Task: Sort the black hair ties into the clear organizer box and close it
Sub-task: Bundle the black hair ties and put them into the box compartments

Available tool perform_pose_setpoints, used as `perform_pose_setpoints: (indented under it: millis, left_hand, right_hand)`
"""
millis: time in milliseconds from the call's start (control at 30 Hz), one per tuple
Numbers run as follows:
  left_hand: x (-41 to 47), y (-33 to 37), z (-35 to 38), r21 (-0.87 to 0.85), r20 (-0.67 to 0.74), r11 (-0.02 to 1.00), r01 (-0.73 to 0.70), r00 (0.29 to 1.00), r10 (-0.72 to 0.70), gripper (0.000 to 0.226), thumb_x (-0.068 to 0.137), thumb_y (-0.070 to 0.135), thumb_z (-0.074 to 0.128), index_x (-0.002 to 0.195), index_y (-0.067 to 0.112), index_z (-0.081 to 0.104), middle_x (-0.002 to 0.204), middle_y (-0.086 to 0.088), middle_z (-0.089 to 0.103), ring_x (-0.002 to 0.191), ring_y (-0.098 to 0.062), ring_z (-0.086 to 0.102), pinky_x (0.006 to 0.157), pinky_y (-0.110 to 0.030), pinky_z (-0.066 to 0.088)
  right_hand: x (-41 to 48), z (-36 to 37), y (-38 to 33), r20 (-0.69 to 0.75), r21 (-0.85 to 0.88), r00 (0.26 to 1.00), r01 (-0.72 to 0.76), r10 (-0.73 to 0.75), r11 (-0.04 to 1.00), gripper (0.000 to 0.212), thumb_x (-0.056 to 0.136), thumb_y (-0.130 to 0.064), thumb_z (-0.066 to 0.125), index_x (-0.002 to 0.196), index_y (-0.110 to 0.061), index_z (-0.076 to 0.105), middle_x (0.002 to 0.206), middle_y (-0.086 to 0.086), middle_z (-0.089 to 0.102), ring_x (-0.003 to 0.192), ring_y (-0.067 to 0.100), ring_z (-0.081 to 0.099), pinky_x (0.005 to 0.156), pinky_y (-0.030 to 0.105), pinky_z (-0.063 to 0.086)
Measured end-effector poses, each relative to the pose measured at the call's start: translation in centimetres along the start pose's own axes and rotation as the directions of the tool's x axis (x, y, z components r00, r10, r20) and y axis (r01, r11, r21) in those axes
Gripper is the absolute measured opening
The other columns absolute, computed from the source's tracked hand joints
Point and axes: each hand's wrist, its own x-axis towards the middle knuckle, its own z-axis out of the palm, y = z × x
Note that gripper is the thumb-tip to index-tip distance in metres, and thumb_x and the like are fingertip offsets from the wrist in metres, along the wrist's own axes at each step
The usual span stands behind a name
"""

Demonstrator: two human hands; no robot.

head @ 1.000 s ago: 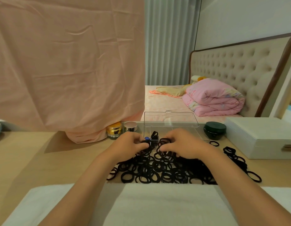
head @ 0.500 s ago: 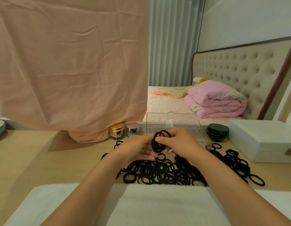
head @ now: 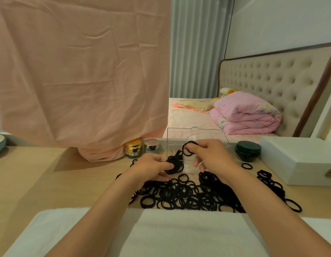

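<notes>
A large pile of black hair ties (head: pixel 194 195) lies spread on the wooden table in front of me. Behind it stands the clear organizer box (head: pixel 224 140) with its lid raised upright. My left hand (head: pixel 151 168) presses a small bunch of black ties (head: pixel 173 165) at the box's front left part. My right hand (head: pixel 211 154) pinches a single black hair tie (head: pixel 187 150) held up over the box. My hands hide most of the box's inside.
A gold jar (head: pixel 133 150) and a silver-lidded jar (head: pixel 151 145) stand left of the box, a dark round jar (head: pixel 247 151) to its right. A white case (head: pixel 300 158) sits far right. A white towel (head: pixel 161 232) covers the near edge. Pink cloth (head: pixel 83 71) hangs behind.
Both hands lifted a bunch of ties from the pile and carried it to the box. The right hand has now drawn one tie up and apart from the bunch.
</notes>
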Motion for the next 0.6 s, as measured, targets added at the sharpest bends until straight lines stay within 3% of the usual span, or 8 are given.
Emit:
perform_pose_setpoints:
  millis: [133,233,333,467,533,600]
  left_hand:
    - [-0.2,0.3,0.4,-0.019,-0.005,0.998,-0.056,0.998,0.056,0.017,0.089,0.015,0.074,0.103,0.006,0.074,0.091,-0.008,0.079,0.086,-0.020,0.077,0.087,-0.036,0.061]
    - [-0.5,0.6,0.5,-0.053,0.075,0.993,-0.103,0.991,0.107,0.025,0.085,0.020,0.078,0.107,0.007,0.074,0.091,-0.009,0.078,0.085,-0.018,0.075,0.087,-0.033,0.060]
    - [-0.7,0.6,0.1,-0.100,0.193,0.991,-0.090,0.975,0.108,0.026,0.090,0.013,0.071,0.115,0.005,0.072,0.103,-0.012,0.076,0.096,-0.020,0.073,0.094,-0.036,0.057]
    - [-1.0,0.6,-0.4,-0.153,0.341,0.985,-0.085,0.930,0.133,0.036,0.095,0.020,0.066,0.125,0.000,0.064,0.094,-0.010,0.074,0.111,-0.027,0.069,0.105,-0.043,0.050]
    - [-1.0,0.8,0.0,-0.062,0.288,0.990,-0.130,0.947,0.143,0.035,0.090,0.023,0.072,0.121,0.007,0.069,0.109,-0.009,0.076,0.111,-0.024,0.070,0.103,-0.041,0.051]
    - [-0.9,0.8,0.2,0.008,0.218,0.990,-0.143,0.966,0.138,0.027,0.090,0.016,0.073,0.116,0.010,0.072,0.111,-0.007,0.076,0.107,-0.021,0.072,0.102,-0.040,0.053]
  right_hand:
    - [-0.5,0.4,-0.7,0.174,0.049,0.985,0.004,-0.012,0.999,0.017,0.096,-0.019,0.067,0.111,-0.018,0.077,0.060,0.011,0.064,0.043,0.014,0.049,0.046,0.022,0.045]
    - [-0.6,1.1,0.1,0.166,-0.066,0.986,0.006,0.005,0.998,0.042,0.092,-0.012,0.072,0.133,-0.017,0.064,0.065,0.012,0.068,0.043,0.012,0.052,0.047,0.021,0.049]
    - [-0.2,1.0,0.5,0.105,-0.098,0.995,0.010,0.000,0.995,0.054,0.090,-0.012,0.075,0.140,-0.014,0.057,0.080,0.022,0.074,0.044,0.013,0.056,0.048,0.023,0.052]
    - [0.0,1.1,0.7,0.076,-0.125,0.997,-0.014,0.023,0.992,0.044,0.090,-0.017,0.076,0.132,-0.014,0.063,0.075,0.017,0.075,0.046,0.015,0.058,0.048,0.024,0.052]
    - [0.0,1.0,0.6,0.073,-0.190,0.997,-0.008,0.022,0.982,0.031,0.088,-0.025,0.077,0.118,-0.022,0.070,0.070,0.005,0.072,0.049,0.009,0.058,0.050,0.023,0.049]
    - [0.0,0.7,0.6,0.085,-0.277,0.996,0.016,0.008,0.961,0.027,0.085,-0.035,0.079,0.110,-0.028,0.075,0.084,-0.006,0.071,0.065,0.004,0.062,0.061,0.021,0.049]
